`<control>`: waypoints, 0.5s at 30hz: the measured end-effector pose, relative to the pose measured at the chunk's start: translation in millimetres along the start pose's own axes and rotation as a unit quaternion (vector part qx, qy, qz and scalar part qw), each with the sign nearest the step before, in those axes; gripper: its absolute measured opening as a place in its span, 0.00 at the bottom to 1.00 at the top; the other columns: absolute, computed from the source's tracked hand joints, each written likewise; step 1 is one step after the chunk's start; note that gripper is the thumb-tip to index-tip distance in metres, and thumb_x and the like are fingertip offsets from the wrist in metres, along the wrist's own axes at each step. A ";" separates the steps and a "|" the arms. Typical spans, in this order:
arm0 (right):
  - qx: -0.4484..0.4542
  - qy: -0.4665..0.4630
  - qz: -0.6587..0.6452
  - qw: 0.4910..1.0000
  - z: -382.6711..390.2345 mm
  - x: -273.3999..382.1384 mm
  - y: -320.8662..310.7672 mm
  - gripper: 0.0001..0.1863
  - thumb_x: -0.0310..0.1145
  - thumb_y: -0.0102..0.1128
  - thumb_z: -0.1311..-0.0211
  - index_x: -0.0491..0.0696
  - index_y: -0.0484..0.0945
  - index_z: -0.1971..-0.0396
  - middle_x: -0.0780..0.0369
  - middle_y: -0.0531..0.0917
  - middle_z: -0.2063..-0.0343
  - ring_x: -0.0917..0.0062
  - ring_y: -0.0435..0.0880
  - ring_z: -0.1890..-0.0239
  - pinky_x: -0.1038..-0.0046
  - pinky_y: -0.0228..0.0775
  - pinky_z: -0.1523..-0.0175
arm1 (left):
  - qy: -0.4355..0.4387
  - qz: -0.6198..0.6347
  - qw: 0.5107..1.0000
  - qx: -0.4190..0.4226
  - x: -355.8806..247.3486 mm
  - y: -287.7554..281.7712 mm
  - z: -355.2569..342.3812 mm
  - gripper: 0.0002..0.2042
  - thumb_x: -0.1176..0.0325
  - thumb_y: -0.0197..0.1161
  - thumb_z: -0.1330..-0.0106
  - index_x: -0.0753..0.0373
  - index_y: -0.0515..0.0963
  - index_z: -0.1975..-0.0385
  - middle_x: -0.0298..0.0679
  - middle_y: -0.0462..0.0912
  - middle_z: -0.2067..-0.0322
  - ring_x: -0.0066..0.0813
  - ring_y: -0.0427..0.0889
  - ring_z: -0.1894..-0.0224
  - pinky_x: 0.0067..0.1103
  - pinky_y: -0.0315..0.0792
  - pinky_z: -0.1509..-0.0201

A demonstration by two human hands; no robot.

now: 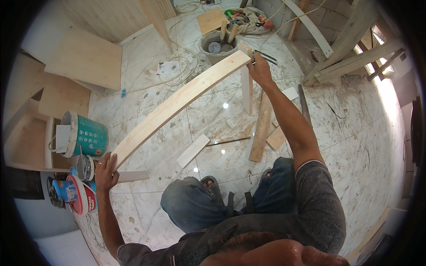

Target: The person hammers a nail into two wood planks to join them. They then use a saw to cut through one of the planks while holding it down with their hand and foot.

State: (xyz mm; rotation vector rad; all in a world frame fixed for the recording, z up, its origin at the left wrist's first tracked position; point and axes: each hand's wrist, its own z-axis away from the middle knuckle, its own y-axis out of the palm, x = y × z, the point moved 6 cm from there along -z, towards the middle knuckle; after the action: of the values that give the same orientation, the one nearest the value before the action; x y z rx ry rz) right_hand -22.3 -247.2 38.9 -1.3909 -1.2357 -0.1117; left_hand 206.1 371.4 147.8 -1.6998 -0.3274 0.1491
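A long pale wooden board (182,99) spans slantwise between my two hands above the floor. My left hand (106,170) is closed around its near left end, with a ring on one finger. At the far right end, my right hand (261,70) grips the board's edge, its fingertips partly hidden. A shorter upright board (246,91) runs down to the floor beneath the right end. Under the left end another short piece of board (133,176) shows; whether these pieces are fastened to the long board I cannot tell.
Loose boards (261,128), a small pale plank (193,150) and a thin dark rod (228,141) lie before my feet. A green bucket (91,135) and paint tubs (82,195) stand at left. Beyond the board sits a grey bucket (217,55) of tools; cables cross the tiles.
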 end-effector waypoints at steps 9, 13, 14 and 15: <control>-0.023 -0.113 -0.046 0.992 10.5 25.0 -9.8 0.39 0.25 0.61 0.54 0.49 0.62 0.36 0.51 0.77 0.50 0.60 0.80 0.55 0.66 0.73 0.50 | -0.018 -0.006 1.000 -0.003 10.1 -1.1 9.4 0.34 0.74 0.57 0.56 0.61 0.69 0.41 0.55 0.71 0.45 0.56 0.73 0.47 0.40 0.68 0.43; -0.019 -0.126 -0.047 0.991 15.2 25.6 -11.0 0.41 0.22 0.62 0.57 0.48 0.61 0.36 0.52 0.75 0.50 0.65 0.79 0.53 0.71 0.74 0.51 | -0.024 0.030 0.999 0.000 12.6 1.0 14.9 0.34 0.74 0.57 0.56 0.62 0.69 0.41 0.55 0.71 0.45 0.56 0.72 0.46 0.40 0.68 0.42; -0.026 -0.140 -0.048 0.989 16.1 27.3 -9.1 0.40 0.22 0.62 0.56 0.47 0.62 0.37 0.52 0.75 0.50 0.65 0.79 0.54 0.71 0.74 0.52 | -0.023 0.020 1.000 0.004 12.1 0.8 13.6 0.34 0.74 0.57 0.56 0.62 0.69 0.41 0.55 0.71 0.45 0.56 0.72 0.46 0.40 0.68 0.42; -0.034 -0.153 -0.049 0.986 16.9 29.1 -5.3 0.39 0.23 0.62 0.56 0.47 0.63 0.38 0.53 0.75 0.50 0.65 0.79 0.54 0.71 0.74 0.52 | -0.023 0.010 1.000 0.008 11.8 0.2 11.8 0.34 0.75 0.57 0.56 0.62 0.69 0.40 0.55 0.71 0.45 0.56 0.72 0.46 0.40 0.68 0.42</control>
State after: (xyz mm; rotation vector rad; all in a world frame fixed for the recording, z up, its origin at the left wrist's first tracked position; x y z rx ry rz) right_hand -23.2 -218.9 57.8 -1.4421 -1.5688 -0.0072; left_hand 214.0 386.1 146.8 -1.6868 -0.3427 0.2050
